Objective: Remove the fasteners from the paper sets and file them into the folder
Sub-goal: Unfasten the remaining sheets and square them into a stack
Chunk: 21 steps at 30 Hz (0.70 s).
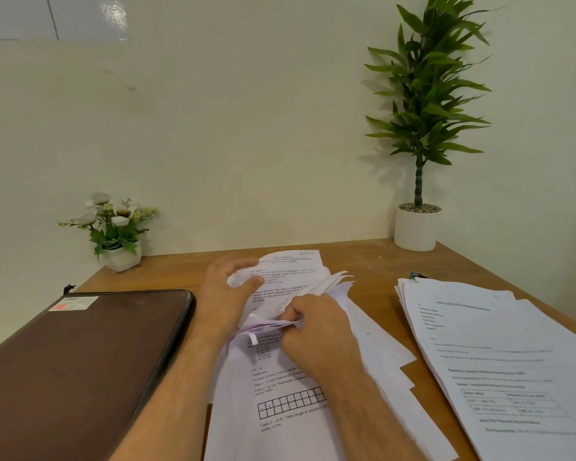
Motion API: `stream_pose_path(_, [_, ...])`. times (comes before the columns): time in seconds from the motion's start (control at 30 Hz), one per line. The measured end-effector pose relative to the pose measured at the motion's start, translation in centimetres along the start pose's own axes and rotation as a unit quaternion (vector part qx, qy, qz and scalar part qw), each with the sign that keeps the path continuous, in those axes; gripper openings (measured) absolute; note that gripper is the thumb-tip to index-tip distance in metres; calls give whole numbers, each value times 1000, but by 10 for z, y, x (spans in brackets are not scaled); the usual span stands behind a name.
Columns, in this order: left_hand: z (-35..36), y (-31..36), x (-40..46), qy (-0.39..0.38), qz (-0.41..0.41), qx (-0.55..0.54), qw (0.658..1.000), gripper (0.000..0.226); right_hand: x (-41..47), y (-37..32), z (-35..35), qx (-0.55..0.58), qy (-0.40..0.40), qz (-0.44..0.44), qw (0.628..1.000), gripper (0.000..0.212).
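- White printed paper set (293, 291), several sheets, folded back and fanned at its near corner; lies mid-table on top of loose white printed sheets (290, 404), between the folder and the second stack.
- Fastener: not visible; presumably at the bunched corner under the right fingers, staple or clip cannot be told.
- Right hand (316, 331): fingers curled, pinching the bunched corner of the paper set.
- Left hand (228, 294): fingers bent around the turned-up upper sheet, thumb and fingertips holding its edge, lifting it clear of the corner.
- Dark brown rectangular zip folder (80, 354), closed, flat on the left of the table, a label at its far corner; just beside the left forearm.
- Second stack of white printed papers (499, 357) on the right, well apart from the hands; a small dark clip (414, 275) shows at its far corner.
- Step in hand, judged: freeing the fastener. Best done by keeping the sheets flat and pinned near the corner, working the fastener straight out without tearing, then squaring the sheets before filing.
- Wooden table (363, 257); small white pot of white flowers (113, 227) far left; tall green plant in a white pot (418, 207) far right.
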<state>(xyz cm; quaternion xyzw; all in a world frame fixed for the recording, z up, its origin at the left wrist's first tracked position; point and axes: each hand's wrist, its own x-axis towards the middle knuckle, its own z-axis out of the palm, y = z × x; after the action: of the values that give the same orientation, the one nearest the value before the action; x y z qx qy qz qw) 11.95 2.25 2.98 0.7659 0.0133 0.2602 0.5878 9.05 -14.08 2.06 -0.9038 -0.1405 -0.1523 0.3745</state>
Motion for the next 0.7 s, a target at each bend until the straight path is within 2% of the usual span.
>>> stream_pose_path(0.03, [-1,-1,2,17,10,18,1000,40,0,-1,0,2,0,7,1000,11])
stream_pose_path(0.1, [0,0,2,1,-25,-32,999,63,1,0,1,7,7,13,1000,11])
stream_pose_path(0.17, [2,5,-2,-49,-73,-90,992,70,-1,-2,0,1,12,11,1000,12])
stream_pose_path(0.23, [4,6,-4,-132,-73,-63,987,52,-2,-2,-1,0,9,5,1000,14])
stream_pose_path(0.3, [7,7,-6,-203,-50,-13,978,23,-2,-3,-2,2,-4,-3,1000,14])
stream_pose_path(0.4, [7,11,-7,-222,-21,-11,975,1,-2,-2,-2,-8,14,-54,998,13])
stream_pose_path(0.53, [0,10,-4,-234,-27,-51,971,30,-5,-1,-1,-6,61,-86,994,7])
stream_pose_path(0.6, [0,13,-8,-244,-40,-51,968,26,-4,0,-1,-2,56,-85,995,8])
stream_pose_path(0.67, [2,13,-8,-204,-60,-62,975,29,-3,-2,-2,-6,26,-58,998,11])
stream_pose_path(0.7, [3,9,-5,-152,-73,-49,984,30,-3,-2,-2,-8,16,-43,999,12])
